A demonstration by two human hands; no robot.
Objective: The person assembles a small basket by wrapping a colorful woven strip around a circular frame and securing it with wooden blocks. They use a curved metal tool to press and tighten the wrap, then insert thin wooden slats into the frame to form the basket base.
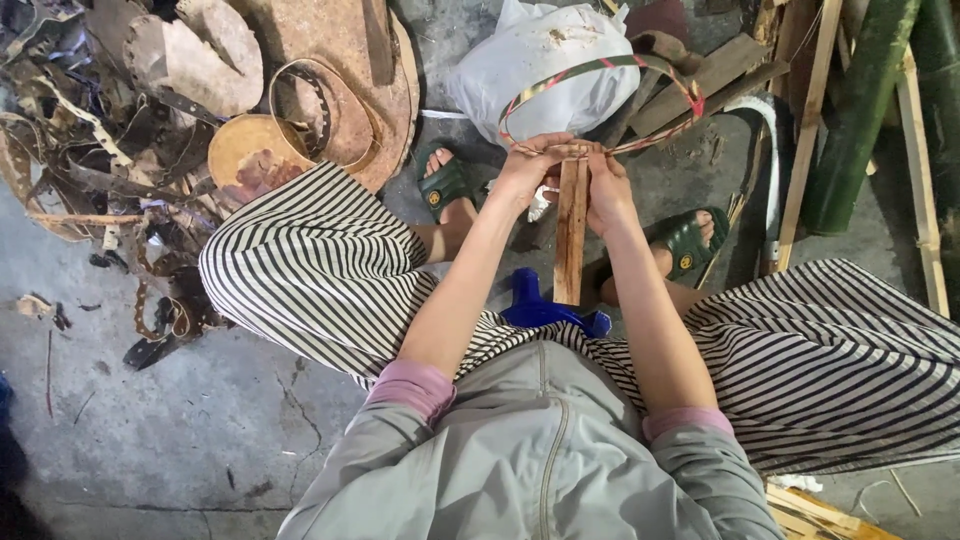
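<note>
Here both hands, left hand point(527, 172) and right hand point(606, 190), grip closed on a bamboo strip hoop point(600, 95) above a white bag point(545, 60).

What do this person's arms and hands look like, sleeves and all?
Both forearms are bare. The grey jacket sleeves are pushed up to the elbows, with pink cuffs showing beneath them. The left hand and right hand wear no gloves; no rings or watch are visible.

Bag point(540, 60) behind hoop point(600, 100), above stick point(571, 230).

Rough wooden stick point(571, 232); glossy bamboo strip hoop point(600, 68); matt concrete floor point(180, 420).
</note>
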